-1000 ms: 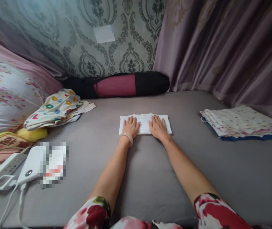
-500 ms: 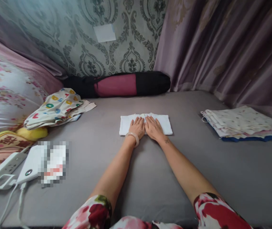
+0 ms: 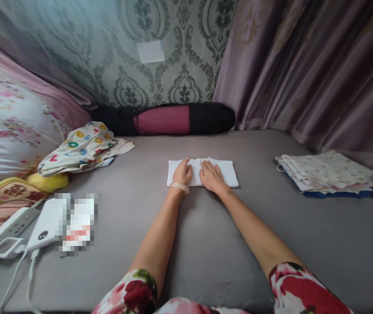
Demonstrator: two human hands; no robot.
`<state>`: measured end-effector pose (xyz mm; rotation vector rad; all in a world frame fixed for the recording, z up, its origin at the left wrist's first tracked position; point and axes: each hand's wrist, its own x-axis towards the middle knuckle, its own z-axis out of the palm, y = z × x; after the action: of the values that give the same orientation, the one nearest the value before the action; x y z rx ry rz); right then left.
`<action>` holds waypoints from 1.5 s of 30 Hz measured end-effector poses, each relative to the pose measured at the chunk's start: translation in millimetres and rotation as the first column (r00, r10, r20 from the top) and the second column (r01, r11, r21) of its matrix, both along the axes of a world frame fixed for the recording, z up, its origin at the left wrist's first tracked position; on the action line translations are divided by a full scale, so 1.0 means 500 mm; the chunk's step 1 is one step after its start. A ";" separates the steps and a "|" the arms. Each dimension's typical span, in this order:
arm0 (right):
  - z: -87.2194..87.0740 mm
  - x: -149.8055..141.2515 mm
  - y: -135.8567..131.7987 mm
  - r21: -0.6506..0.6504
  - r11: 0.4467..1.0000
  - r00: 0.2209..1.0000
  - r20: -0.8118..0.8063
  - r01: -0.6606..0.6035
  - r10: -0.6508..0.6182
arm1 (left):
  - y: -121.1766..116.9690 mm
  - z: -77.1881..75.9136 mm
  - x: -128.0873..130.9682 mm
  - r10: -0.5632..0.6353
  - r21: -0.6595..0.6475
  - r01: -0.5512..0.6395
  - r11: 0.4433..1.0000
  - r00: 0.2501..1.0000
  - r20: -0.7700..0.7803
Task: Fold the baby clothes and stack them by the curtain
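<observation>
A white garment (image 3: 227, 172), folded into a neat rectangle, lies on the grey bed sheet (image 3: 134, 209) in front of me. My right hand (image 3: 211, 175) rests flat on its middle, palm down with the fingers stretched forward. On the garment's left part is my left hand (image 3: 182, 173), a pale bangle (image 3: 179, 188) around its wrist. That hand is tilted onto its side, the thumb apart from the fingers, some of which are hidden. Neither hand grips the cloth.
A stack of folded clothes (image 3: 330, 172) lies at right, a letter-print garment (image 3: 81, 146) at left. Near left are a power strip (image 3: 9, 231), a white device (image 3: 50, 222) with cables and a yellow plush (image 3: 50, 181). A black and maroon bag (image 3: 162, 120) lies along the wall.
Both hands slid inward over the garment to its middle. Since then my left hand has moved back left and tilted onto its side; the right has stayed flat. The camera view shifted slightly.
</observation>
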<state>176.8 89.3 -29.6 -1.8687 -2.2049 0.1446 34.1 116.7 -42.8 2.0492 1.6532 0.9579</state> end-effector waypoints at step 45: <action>-0.025 -0.116 0.024 0.037 0.999 0.998 0.057 -0.027 0.025 | -0.003 0.036 -0.130 0.210 -0.272 -0.234 0.934 0.971 -0.113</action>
<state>118.6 101.4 -42.0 -1.8473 -2.2536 0.0549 -30.8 115.1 -24.7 1.7609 1.9711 0.6606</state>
